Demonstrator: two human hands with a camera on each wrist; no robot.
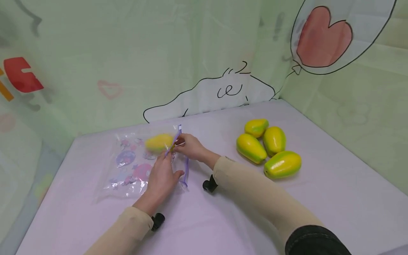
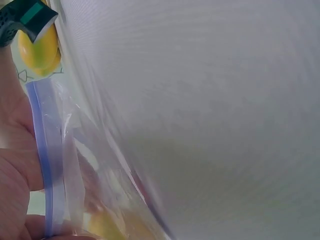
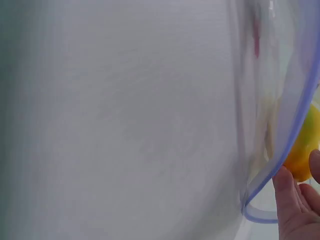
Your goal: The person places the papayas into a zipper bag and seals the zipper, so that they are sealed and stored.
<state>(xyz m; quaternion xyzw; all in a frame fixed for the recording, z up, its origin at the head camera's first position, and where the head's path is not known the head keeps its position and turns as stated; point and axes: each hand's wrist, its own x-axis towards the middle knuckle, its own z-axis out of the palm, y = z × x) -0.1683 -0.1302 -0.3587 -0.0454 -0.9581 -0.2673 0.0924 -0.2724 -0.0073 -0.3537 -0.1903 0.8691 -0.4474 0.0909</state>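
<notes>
A clear zip bag [image 1: 125,173] with pink and purple cartoon prints lies flat at the left of the table. Inside it, near the mouth, a yellow papaya [image 1: 157,142] shows blurred through the plastic. My left hand [image 1: 162,177] lies over the near part of the bag and holds the raised purple zip edge [image 2: 45,165]. From the right, my right hand [image 1: 192,147] reaches the mouth, its thumb and fingers at the papaya's end. In the right wrist view, fingers [image 3: 286,192] touch the green-and-yellow papaya [image 3: 302,147] beside the zip strip.
Several glossy yellow-green papayas [image 1: 269,147] lie grouped right of the hands. The table [image 1: 204,219] has a pale lilac cover. Behind it stand light green cloth walls [image 1: 143,53] with printed drawings. Small black cameras [image 1: 209,185] hang from both wrists.
</notes>
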